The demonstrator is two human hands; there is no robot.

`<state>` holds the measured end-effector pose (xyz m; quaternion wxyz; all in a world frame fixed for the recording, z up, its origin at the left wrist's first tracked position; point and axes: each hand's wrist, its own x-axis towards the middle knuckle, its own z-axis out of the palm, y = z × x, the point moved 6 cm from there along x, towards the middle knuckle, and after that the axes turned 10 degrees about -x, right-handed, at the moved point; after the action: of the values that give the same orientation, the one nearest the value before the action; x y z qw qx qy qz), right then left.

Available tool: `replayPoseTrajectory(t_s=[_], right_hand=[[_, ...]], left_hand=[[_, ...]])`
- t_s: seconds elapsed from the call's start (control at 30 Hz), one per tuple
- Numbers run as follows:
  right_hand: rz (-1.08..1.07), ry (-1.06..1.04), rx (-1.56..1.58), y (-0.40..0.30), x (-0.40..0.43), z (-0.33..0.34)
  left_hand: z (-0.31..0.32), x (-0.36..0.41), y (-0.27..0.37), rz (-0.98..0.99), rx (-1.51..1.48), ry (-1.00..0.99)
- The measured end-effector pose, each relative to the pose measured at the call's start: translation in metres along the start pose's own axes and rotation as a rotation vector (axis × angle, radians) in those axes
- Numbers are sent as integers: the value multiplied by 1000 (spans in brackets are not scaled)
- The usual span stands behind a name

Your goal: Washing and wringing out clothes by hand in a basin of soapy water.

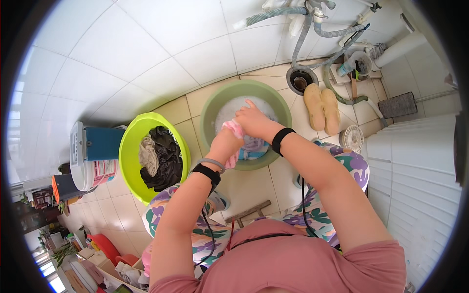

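Observation:
A pink-and-white striped cloth (233,160) is bunched in my left hand (225,144), and its lower end hangs down over the basin's near side. Pressed against the same cloth is my right hand (254,119), its fingers curled at the bunched part and one finger sticking out. Both hands are together above a green round basin (282,97) of soapy water (229,110). Inside the basin, under my hands, lie a lavender cloth (253,144) and a blue-and-white cloth (253,154), partly in the suds.
To the left a lime-green tub (128,164) holds a black garment (165,161) and a beige cloth (147,155). A floor drain (301,80), beige slippers (322,108) and a grey hose (329,78) are at the right. A wooden-looking T-shaped bar (249,212) lies near my feet.

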<state>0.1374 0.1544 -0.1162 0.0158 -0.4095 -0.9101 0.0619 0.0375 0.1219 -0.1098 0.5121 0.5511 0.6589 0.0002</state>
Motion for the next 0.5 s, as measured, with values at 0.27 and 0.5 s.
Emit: replayPoseTrajectory(t_s=[0.27,0.5], right_hand=[[-68,1,-127,-9,11,-13],[289,358,186,17,-12,-44]], left_hand=[[8,19,-39,220,-552,120],[-5,1,-11,-195,-1503,-230]])
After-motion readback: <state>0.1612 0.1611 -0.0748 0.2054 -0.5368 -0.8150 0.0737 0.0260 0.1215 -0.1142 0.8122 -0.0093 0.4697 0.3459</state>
